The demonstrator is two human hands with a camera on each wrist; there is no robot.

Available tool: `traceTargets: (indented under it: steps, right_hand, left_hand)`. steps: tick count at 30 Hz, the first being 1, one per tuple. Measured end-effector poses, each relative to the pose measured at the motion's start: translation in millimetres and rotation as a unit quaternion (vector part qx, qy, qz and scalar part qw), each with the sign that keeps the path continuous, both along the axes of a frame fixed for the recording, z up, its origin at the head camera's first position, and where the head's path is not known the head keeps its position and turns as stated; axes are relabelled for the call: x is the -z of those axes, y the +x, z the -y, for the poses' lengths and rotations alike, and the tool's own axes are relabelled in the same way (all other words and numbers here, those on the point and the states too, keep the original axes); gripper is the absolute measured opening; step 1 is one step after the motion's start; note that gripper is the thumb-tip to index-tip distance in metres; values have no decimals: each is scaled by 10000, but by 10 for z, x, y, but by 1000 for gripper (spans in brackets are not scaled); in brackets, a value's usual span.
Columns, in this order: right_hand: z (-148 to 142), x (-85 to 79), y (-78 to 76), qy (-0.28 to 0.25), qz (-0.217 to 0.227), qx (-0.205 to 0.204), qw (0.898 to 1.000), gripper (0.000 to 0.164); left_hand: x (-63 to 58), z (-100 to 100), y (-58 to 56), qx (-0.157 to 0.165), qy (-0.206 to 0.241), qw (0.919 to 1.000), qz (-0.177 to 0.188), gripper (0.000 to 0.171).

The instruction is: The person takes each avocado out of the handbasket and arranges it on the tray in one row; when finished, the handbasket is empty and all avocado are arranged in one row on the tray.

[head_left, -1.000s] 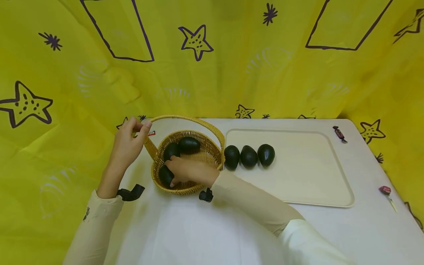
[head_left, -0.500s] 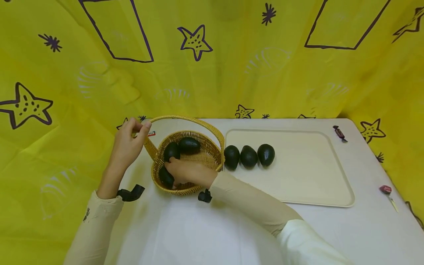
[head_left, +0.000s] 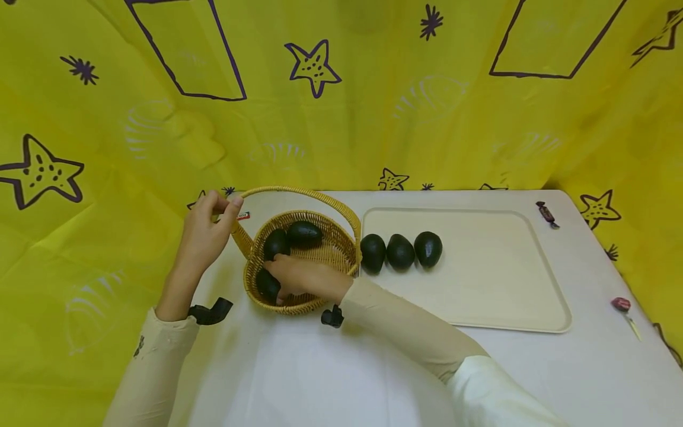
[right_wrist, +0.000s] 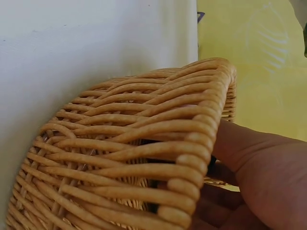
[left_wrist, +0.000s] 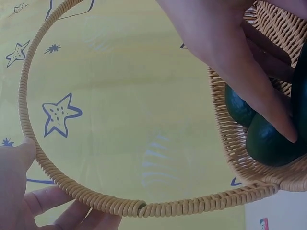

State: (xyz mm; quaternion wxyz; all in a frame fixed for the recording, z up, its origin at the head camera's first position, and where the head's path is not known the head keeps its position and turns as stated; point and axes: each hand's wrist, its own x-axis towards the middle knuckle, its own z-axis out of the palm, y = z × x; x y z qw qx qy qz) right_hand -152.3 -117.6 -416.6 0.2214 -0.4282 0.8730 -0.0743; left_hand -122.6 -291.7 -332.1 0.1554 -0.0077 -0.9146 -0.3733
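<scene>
My left hand holds the wicker handle of a basket, its thumb and fingers round the handle in the left wrist view. Inside the basket, my right hand grips a dark green avocado near the front left wall. Two more avocados lie behind it, one by the left wall and another at the back. In the right wrist view, the basket's woven wall hides most of the right fingers and the fruit.
To the right, a cream tray bears three avocados in a row along its left side. A wrapped candy and a lollipop lie right of the tray. A small red-and-white item sits behind the left hand.
Almost nothing differs. My right hand stays on the same avocado in the basket, with only a slight shift of its fingers. The left hand keeps its hold on the handle.
</scene>
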Motion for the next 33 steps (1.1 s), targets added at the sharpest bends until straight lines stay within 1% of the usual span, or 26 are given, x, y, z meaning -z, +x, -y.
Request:
traceTargets:
  steps: [7,15,19,23,29,33]
  right_hand:
    - [-43,-4,-25,-163,107,-69,9998,84]
    - [-87,-8,-50,-389,179,-178,9989,75]
    - [-104,-8,-51,-426,272,-121,9986,78]
    - [-127,-16,-60,-566,413,20,9975,81]
    - [-223,-80,-84,-880,617,104,9942,84]
    - [-337,-139,-93,-1223,771,150,9894,85]
  left_hand:
    - [1,2,-10,6,-7,10000,-18,44]
    - [5,15,-12,26,26,10000,-3,44]
    - [2,14,-9,38,24,10000,6,44]
    - [-1,11,-11,25,-31,10000,-15,43]
    - [-1,14,-5,63,-20,10000,-13,41]
    - [-8,3,5,71,28,10000,-8,44]
